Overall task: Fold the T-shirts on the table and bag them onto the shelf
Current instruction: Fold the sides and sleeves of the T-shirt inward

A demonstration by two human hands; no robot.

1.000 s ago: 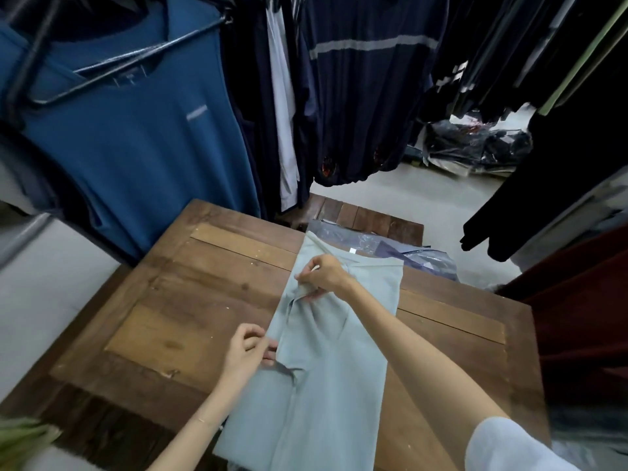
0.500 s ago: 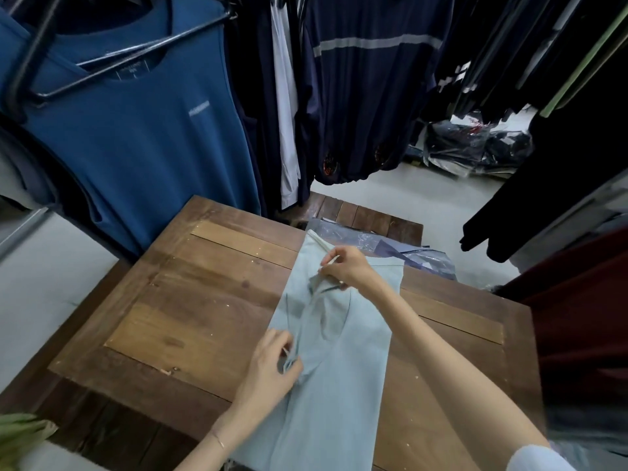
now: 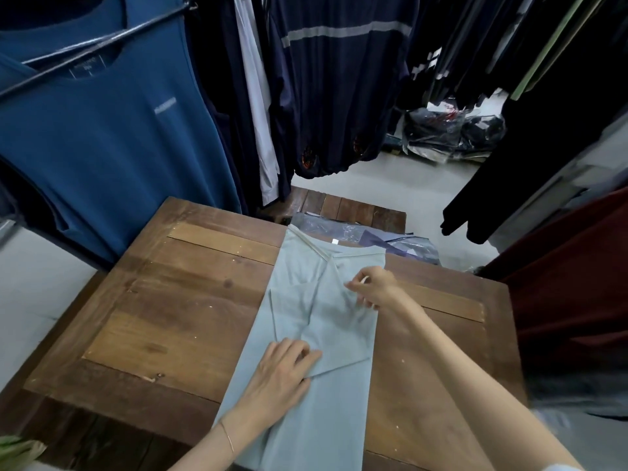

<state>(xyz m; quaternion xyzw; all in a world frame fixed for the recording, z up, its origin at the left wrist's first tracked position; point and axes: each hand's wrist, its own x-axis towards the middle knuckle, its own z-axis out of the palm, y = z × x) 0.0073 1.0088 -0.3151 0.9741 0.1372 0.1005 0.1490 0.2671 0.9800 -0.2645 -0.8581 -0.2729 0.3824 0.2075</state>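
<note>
Hanging stock, far left: a blue sleeveless top on its hanger, with a rack of dark garments running right behind the bench.
Bench: the wooden bench carries one pale green T-shirt, lying lengthwise down the middle, collar at the far end.
Left hand: the left hand lies flat on the near end of the folded-in sleeve flap, fingers stretched out and pressing the cloth down; this grip is spread, pinching nothing.
T-shirt state: both long sides look turned in to the middle, making a narrow strip; the sleeve flaps cross on top and wrinkles show there.
Right hand: the right hand is up near the collar with fingertips drawn together on a fold of the fabric, a pinching grip on the shirt.
Bags: clear plastic bags wait at the far edge, just beyond the collar, the shirt's top overlapping them.
Floor, right: a heap of bagged goods lies well apart.
Progress: early going, I'd say. Side folds look nearly settled; the lengthwise fold, bagging and shelving are all left. No shelf in sight.
</note>
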